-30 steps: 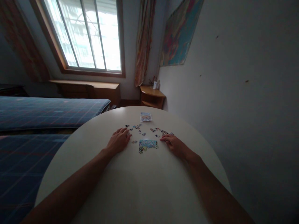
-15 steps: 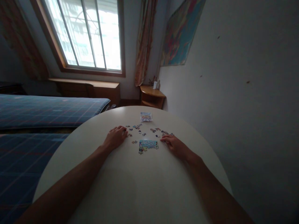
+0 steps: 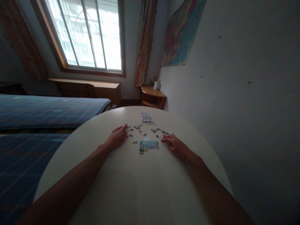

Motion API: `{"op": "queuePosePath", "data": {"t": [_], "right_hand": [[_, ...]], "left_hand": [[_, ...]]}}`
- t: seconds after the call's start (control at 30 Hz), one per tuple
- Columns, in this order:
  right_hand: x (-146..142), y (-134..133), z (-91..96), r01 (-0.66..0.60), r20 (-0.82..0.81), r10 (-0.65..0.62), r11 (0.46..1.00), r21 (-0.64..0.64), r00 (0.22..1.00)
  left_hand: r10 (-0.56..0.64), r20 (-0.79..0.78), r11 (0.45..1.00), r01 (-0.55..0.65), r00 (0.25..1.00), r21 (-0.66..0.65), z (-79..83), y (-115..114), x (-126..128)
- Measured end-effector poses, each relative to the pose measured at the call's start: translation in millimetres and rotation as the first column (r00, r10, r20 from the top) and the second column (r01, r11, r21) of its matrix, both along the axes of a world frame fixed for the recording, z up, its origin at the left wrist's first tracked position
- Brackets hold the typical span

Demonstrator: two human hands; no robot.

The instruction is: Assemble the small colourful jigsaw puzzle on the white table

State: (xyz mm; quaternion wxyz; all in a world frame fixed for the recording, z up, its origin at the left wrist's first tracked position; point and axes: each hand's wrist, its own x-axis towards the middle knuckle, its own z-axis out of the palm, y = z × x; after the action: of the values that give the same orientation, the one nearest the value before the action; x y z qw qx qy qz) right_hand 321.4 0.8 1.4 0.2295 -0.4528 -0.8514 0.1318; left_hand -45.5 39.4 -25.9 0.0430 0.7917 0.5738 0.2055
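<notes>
A partly joined jigsaw block (image 3: 148,145) lies on the round white table (image 3: 131,181). Loose puzzle pieces (image 3: 138,127) are scattered beyond it, with more pieces (image 3: 161,132) to the right. My left hand (image 3: 117,136) rests flat on the table left of the block, fingers stretched out toward the loose pieces, holding nothing. My right hand (image 3: 174,144) lies on the table just right of the block, fingers lightly curled, its tips near the right-hand pieces. A small printed picture card (image 3: 146,117) sits at the table's far side.
A bed with a blue plaid cover (image 3: 47,109) runs along the left. A wooden corner shelf (image 3: 152,95) and a low wooden unit stand under the window (image 3: 86,34). A grey wall with a map poster (image 3: 180,34) is close on the right.
My left hand has slid a little away from me and to the left, its fingers now stretched out toward the loose pieces. My right hand has stayed in place.
</notes>
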Motion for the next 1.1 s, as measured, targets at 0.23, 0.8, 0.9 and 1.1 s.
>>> {"op": "queuePosePath", "data": {"t": [0.23,0.8,0.9,1.1], "right_hand": [[-2,-2,4.1,0.01,0.021,-0.01,1.0,-0.008,1.0],[1,-1,1.3,-0.01,-0.003,0.01,1.0,-0.009,1.0],[1,-2,1.5,-0.005,0.001,0.005,1.0,-0.01,1.0],[0,-3,2.2,-0.006,0.005,0.006,1.0,-0.006,1.0]], "left_hand": [[0.063,0.112,0.995,-0.071,0.992,0.067,5.3,0,-14],[-0.05,0.168,0.999,0.045,0.984,0.031,8.1,-4,-15],[-0.095,0.21,0.995,0.094,0.973,0.015,9.9,-7,-11],[-0.104,0.265,0.994,0.107,0.959,0.004,15.2,-13,-8]]}}
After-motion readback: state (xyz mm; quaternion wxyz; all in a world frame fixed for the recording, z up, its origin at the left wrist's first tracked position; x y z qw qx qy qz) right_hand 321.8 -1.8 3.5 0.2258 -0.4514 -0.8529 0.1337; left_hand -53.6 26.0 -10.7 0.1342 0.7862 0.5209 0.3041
